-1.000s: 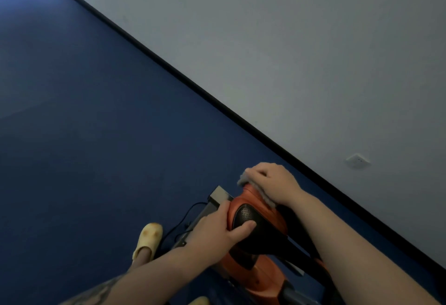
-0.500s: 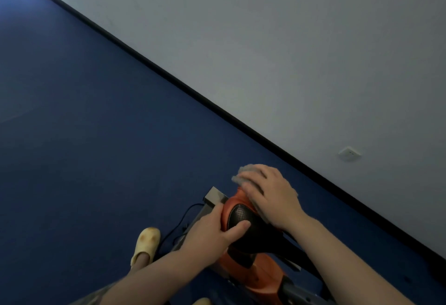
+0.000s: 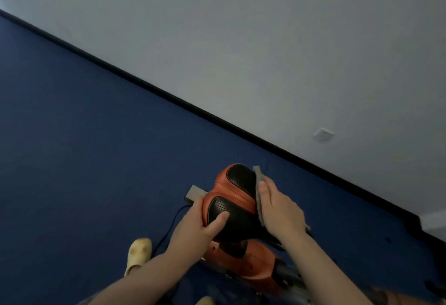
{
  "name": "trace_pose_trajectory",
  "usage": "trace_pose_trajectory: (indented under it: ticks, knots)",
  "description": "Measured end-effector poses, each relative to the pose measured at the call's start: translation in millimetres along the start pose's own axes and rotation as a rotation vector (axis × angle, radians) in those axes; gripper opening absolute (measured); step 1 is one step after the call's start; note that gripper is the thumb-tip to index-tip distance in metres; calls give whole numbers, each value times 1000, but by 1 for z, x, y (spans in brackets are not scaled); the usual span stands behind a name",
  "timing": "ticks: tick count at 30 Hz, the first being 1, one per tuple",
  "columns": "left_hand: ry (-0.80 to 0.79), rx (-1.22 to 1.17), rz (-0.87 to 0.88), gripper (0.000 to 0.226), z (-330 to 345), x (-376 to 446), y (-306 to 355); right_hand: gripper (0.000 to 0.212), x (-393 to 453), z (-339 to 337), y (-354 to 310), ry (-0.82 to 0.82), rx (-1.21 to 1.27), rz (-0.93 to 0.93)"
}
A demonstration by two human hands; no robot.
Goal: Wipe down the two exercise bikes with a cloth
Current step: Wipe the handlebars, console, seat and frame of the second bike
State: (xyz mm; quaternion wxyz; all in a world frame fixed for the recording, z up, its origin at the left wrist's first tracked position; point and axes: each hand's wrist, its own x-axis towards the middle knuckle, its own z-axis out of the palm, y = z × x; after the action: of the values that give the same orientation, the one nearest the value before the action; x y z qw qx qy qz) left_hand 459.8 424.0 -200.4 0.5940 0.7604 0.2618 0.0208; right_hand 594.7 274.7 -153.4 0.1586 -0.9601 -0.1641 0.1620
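Observation:
An orange and black bike saddle (image 3: 231, 198) sits low in the middle of the view, above the bike's orange body (image 3: 248, 261). My left hand (image 3: 195, 227) grips the saddle's left side, thumb on the black perforated pad. My right hand (image 3: 280, 210) lies flat with straight fingers against the saddle's right side, pressing a grey cloth (image 3: 259, 184) onto it. The cloth's top edge sticks up past my fingertips. Only one bike shows here.
Blue floor (image 3: 84, 148) spreads to the left and behind. A grey wall (image 3: 265, 51) with a black skirting and a white socket (image 3: 323, 134) runs diagonally at the right. A black cable (image 3: 169, 230) trails on the floor. My foot in a yellow slipper (image 3: 138, 255) stands left of the bike.
My right hand with the cloth slid off the saddle's rear top and down to its right flank, uncovering the upper pad. My left hand kept its grip.

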Motion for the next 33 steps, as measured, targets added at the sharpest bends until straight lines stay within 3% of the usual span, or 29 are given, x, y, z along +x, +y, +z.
trace_pose_trajectory:
  ticks: [3, 6, 9, 12, 15, 21, 26, 28, 31, 33]
  knots:
    - [17, 76, 45, 44, -2, -1, 3, 56, 2, 15, -30, 138, -54, 83]
    - [22, 215, 169, 59, -5, -2, 7, 54, -13, 32, -40, 213, -86, -161]
    - [17, 263, 271, 51, -10, -1, 12, 51, -22, 25, -9, 185, -81, -335]
    - [17, 264, 304, 49, -14, 5, 19, 51, -17, 22, 3, 216, -82, -195]
    - [-30, 283, 367, 45, -12, 14, 29, 53, -10, 30, -26, 312, -42, 33]
    - [-186, 393, 433, 49, -20, 33, 34, 54, -39, 32, -7, 251, -143, -123]
    - [-273, 444, 464, 57, -29, 41, 34, 52, -20, 26, -19, 368, -86, 236]
    - [-314, 444, 502, 61, -34, 46, 35, 55, -30, 37, -32, 362, -79, 189]
    - [-401, 456, 546, 67, -42, 61, 38, 55, -61, 42, -16, 286, -163, -26]
    - [-446, 476, 570, 68, -42, 70, 39, 55, -69, 38, 4, 276, -185, 7]
